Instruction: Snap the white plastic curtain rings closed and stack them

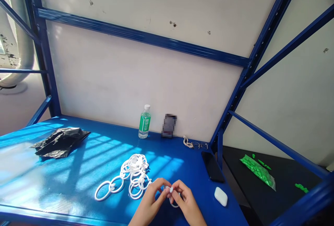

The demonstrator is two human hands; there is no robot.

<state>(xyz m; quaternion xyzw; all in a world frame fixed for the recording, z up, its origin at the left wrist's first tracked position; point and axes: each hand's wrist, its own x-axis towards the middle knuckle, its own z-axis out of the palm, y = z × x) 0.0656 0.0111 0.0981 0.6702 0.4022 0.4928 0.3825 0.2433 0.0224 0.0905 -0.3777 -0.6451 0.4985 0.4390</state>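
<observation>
Close together above the blue tabletop, my two hands pinch a small white piece between their fingertips. My left hand point(154, 195) grips it from the left, thumb and forefinger closed. From the other side my right hand point(184, 200) is also closed on it, and the curve of a white plastic ring point(174, 205) shows below its fingers. Part of this ring is hidden behind the fingers. Just left of my hands lies a heap of linked white rings point(135, 163); a short chain of larger rings point(103, 190) trails off it to the left.
A crumpled black plastic bag point(62, 142) lies at left. Along the back stand a water bottle point(144, 123) and a blurred dark item point(169, 125), beside glasses point(199, 145). A phone point(212, 166) and white case point(221, 196) lie right. Blue frame posts point(235, 97) edge the table.
</observation>
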